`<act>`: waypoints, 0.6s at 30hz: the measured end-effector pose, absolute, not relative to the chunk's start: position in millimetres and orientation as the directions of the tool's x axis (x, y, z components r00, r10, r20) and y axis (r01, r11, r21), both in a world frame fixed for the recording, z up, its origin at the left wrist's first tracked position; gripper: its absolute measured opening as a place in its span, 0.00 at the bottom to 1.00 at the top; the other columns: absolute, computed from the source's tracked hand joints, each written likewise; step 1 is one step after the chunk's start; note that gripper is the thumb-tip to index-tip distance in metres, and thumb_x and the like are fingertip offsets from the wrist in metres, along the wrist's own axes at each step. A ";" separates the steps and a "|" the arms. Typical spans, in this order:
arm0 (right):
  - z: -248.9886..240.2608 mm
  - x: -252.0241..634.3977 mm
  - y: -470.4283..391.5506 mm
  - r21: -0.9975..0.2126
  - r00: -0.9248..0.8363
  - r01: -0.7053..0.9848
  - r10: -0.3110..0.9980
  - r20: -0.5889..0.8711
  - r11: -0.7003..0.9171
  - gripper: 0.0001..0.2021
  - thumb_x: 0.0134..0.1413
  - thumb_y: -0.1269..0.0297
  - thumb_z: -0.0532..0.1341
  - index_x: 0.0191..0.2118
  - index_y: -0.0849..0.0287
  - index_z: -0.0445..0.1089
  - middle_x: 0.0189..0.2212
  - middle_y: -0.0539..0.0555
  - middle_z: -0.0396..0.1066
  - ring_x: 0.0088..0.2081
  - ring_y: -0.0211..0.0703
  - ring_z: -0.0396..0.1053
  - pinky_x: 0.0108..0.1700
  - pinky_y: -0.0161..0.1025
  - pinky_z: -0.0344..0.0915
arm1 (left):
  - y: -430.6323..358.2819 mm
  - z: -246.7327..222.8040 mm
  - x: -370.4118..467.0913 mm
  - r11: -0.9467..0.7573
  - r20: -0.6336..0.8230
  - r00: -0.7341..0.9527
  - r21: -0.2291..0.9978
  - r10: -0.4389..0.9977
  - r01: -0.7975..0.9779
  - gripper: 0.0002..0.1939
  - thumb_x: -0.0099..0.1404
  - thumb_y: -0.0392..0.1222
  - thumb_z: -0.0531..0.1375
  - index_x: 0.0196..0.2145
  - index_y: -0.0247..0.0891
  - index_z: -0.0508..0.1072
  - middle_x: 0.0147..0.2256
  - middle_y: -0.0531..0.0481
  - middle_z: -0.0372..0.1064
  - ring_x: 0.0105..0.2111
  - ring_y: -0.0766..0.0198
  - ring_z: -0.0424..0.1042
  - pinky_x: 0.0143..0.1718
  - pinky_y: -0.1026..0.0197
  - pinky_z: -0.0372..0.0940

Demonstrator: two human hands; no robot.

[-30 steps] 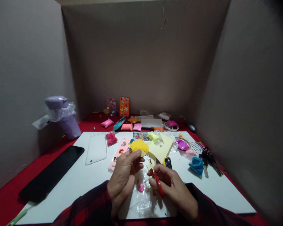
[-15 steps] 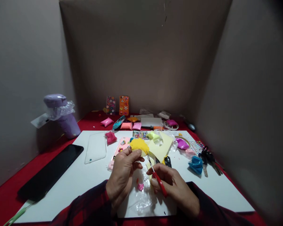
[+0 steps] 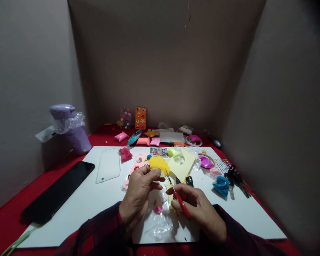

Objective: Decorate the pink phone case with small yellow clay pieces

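My left hand [image 3: 142, 190] pinches a flat yellow piece [image 3: 159, 164], which looks like clay spread on pale yellow paper. Its far edge is uneven. In my right hand [image 3: 194, 206] are small red-handled scissors [image 3: 181, 205], pointing up and away from me, their tips at the right edge of the yellow piece. Pale yellow paper [image 3: 186, 164] with a cut-out hole lies just behind. Beneath my hands is a crumpled clear plastic bag [image 3: 160, 225] with a small pink lump [image 3: 158, 209]. A pink decorated phone case [image 3: 138, 161] is partly hidden behind my left hand.
A black phone [image 3: 60, 190] and a clear case [image 3: 108, 166] lie at left, near a purple bottle [image 3: 77, 133]. To the right are a blue packet [image 3: 221, 186], keys [image 3: 238, 181] and a magenta packet [image 3: 206, 162]. Two decorated cases, one orange [image 3: 140, 118], stand at the back.
The view has shifted slightly. The scissors and the yellow piece have moved a little to the right, with the scissor tips staying at the piece's right edge.
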State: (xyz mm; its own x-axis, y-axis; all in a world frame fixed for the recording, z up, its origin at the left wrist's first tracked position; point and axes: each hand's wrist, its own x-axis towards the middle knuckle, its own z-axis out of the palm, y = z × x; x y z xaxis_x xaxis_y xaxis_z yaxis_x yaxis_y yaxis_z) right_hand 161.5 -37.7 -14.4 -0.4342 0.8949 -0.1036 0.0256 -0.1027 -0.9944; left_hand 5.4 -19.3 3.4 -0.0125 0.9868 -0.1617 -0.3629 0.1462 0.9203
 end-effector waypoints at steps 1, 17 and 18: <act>-14.2 161.4 -37.8 -0.994 -0.433 0.029 0.896 -0.105 -0.103 0.18 0.42 0.54 0.64 0.35 0.64 0.66 0.19 0.46 0.60 0.22 0.33 0.55 0.25 0.32 0.51 | -19.0 3.3 5.6 0.147 -0.163 -0.013 0.920 0.987 -0.362 0.09 0.54 0.38 0.60 0.32 0.30 0.69 0.31 0.47 0.67 0.27 0.68 0.67 0.24 0.67 0.60; -15.5 162.1 -39.0 -0.993 -0.427 0.038 0.897 -0.115 -0.109 0.17 0.43 0.56 0.64 0.35 0.64 0.67 0.19 0.45 0.59 0.22 0.33 0.54 0.26 0.32 0.50 | -21.5 6.9 5.3 0.127 -0.129 0.018 0.928 0.991 -0.350 0.09 0.52 0.38 0.61 0.31 0.29 0.72 0.30 0.45 0.68 0.26 0.67 0.66 0.23 0.66 0.60; -15.0 162.0 -39.1 -0.993 -0.425 0.037 0.897 -0.118 -0.113 0.16 0.43 0.56 0.64 0.35 0.63 0.67 0.18 0.45 0.58 0.22 0.33 0.54 0.26 0.32 0.50 | -21.4 7.1 5.2 0.126 -0.126 0.021 0.927 0.992 -0.353 0.09 0.52 0.38 0.61 0.31 0.30 0.72 0.30 0.45 0.68 0.26 0.67 0.66 0.23 0.66 0.60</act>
State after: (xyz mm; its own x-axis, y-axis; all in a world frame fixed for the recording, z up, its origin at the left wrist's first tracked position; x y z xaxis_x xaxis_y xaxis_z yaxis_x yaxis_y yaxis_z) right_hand 162.0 -39.1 -15.0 -0.4253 0.8973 -0.1178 0.0372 -0.1127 -0.9929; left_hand 5.2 -21.4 7.1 0.0207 0.9918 -0.1265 -0.3530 0.1256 0.9272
